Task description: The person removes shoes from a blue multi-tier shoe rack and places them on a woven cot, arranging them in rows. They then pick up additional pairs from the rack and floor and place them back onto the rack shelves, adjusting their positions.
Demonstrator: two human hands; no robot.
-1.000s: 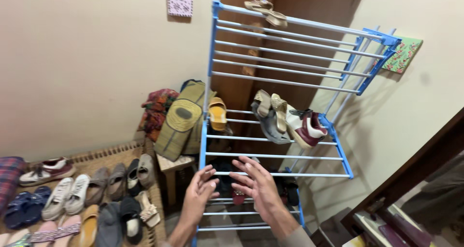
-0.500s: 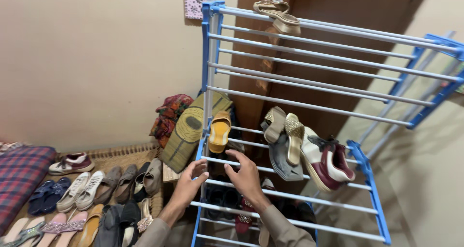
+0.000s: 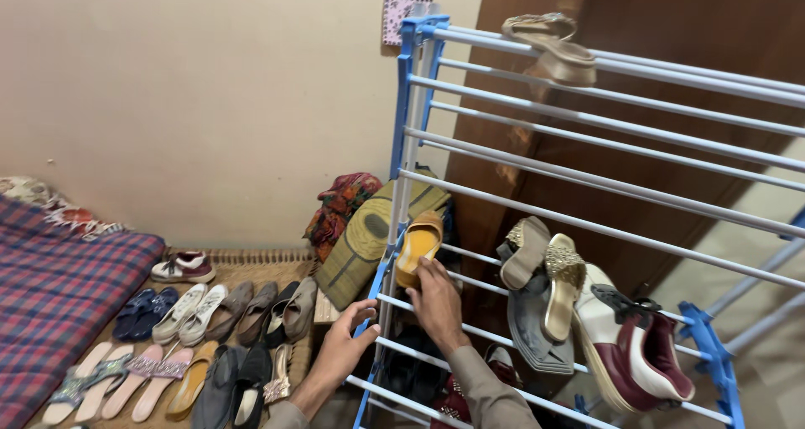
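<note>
Right hand point(image 3: 436, 299) – fingers loosely curled, touching yellow sandal point(image 3: 418, 246) on rack rail point(image 3: 470, 282); left hand point(image 3: 345, 345) – spread, bracing blue rack post point(image 3: 379, 299).

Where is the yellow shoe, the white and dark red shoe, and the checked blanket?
yellow shoe point(image 3: 417, 246), head view, on its orange insole.
white and dark red shoe point(image 3: 633, 349), head view, on its side panel.
checked blanket point(image 3: 59, 299), head view, on the middle of the cloth.
</note>
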